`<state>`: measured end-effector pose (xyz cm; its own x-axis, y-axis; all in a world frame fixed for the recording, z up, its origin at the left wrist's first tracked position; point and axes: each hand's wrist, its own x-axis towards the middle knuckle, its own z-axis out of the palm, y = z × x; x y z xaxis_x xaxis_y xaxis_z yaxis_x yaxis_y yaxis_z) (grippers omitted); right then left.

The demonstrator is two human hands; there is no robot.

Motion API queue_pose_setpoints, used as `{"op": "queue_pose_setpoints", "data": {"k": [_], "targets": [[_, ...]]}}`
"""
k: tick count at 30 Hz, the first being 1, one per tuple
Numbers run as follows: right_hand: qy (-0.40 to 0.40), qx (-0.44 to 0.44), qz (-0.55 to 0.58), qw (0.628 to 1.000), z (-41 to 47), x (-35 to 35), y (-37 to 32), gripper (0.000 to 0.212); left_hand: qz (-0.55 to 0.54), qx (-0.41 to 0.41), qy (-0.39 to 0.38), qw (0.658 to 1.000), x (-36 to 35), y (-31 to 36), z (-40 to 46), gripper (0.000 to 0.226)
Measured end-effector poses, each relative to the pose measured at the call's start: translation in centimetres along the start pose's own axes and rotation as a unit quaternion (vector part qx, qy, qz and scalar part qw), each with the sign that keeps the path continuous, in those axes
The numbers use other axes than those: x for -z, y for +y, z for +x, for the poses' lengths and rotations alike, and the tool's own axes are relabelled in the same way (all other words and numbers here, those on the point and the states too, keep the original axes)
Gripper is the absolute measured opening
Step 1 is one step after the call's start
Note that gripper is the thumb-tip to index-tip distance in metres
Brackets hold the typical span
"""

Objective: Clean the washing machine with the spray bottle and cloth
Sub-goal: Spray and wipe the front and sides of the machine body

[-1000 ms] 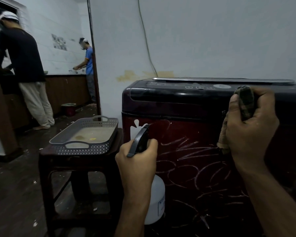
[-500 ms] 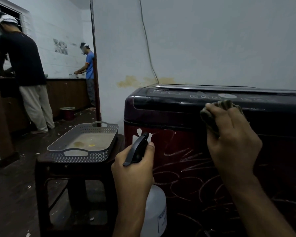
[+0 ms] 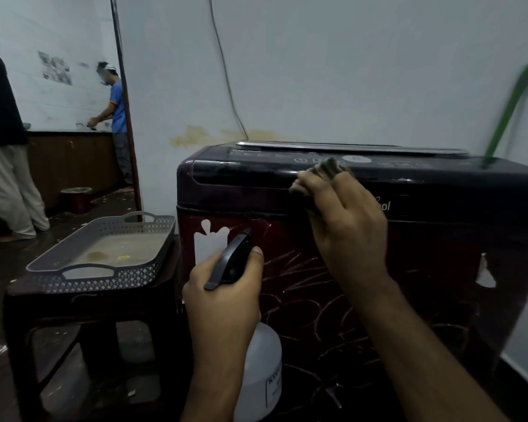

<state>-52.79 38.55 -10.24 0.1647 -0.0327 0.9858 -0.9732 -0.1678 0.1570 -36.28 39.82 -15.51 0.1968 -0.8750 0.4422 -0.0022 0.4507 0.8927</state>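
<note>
Dark maroon top-load washing machine w/ scribbled front stands against the pale wall, right in front of me. Left of it, just beside, a dark brown plastic stool carries a grey perforated plastic tray w/ handles. Two people stand in the bkgd at far left: one in dark top and light trousers, one in blue shirt by the far wall. A blurred green stick leans on the wall behind the machine's right end.

My right hand is up at the machine's black upper front edge, fingers curled round a bunched dark checked cloth, pressing it on the rim just below the control panel. My left hand is lower, in front of the machine's left front, fingers wrapped tight on the white plastic spray bottle w/ dark trigger head; thumb lies by the head, nozzle pointing up toward the machine. Bottle body hangs below my fist.
</note>
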Motion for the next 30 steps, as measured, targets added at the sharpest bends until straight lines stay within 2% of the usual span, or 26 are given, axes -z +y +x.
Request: {"op": "queue_pose_setpoints", "data": {"k": [3,5,7,10,14,17,20,23,25,28,30], "targets": [[-0.027,0.025,0.002,0.999,0.2,-1.8,-0.8,0.037,0.006,-0.005,0.006,1.000,0.3,-0.2,0.1,0.038],[-0.054,0.040,0.026,0.997,0.3,-2.2,-1.7,0.050,0.010,-0.011,0.014,1.000,0.7,-0.3,0.3,0.037],[-0.088,0.052,0.000,0.995,-0.3,-1.9,-2.0,0.063,0.013,-0.019,0.015,1.000,0.9,-0.3,0.5,0.035],[-0.092,0.066,-0.051,0.992,-1.6,-1.6,-1.8,0.054,0.007,-0.025,0.022,0.999,1.2,-0.4,0.8,0.034],[-0.063,0.044,-0.022,0.997,-0.6,-2.5,-1.7,0.040,0.004,-0.020,0.019,1.000,1.3,-0.8,0.7,0.036],[-0.083,0.039,0.001,0.996,0.6,-3.8,-3.6,0.041,0.007,-0.009,0.014,1.000,1.6,-0.8,0.5,0.038],[-0.142,0.135,0.010,0.981,-0.3,-4.7,-4.9,0.043,0.015,0.001,0.020,1.000,2.0,-0.9,0.6,0.036],[-0.185,0.212,-0.004,0.959,-2.4,-3.5,-2.9,0.044,0.017,0.007,0.032,0.999,2.8,-1.2,0.4,0.038],[-0.160,0.186,-0.005,0.970,-2.2,-3.1,-2.2,0.043,0.009,0.007,0.039,0.999,3.4,-1.4,0.4,0.039],[-0.132,0.108,0.016,0.985,0.3,-4.7,-4.4,0.044,0.018,0.006,0.046,0.999,3.7,-1.4,0.5,0.038],[-0.180,0.178,0.024,0.967,1.0,-6.0,-5.7,0.047,0.008,0.019,0.049,0.999,3.9,-1.2,0.6,0.036]]}}
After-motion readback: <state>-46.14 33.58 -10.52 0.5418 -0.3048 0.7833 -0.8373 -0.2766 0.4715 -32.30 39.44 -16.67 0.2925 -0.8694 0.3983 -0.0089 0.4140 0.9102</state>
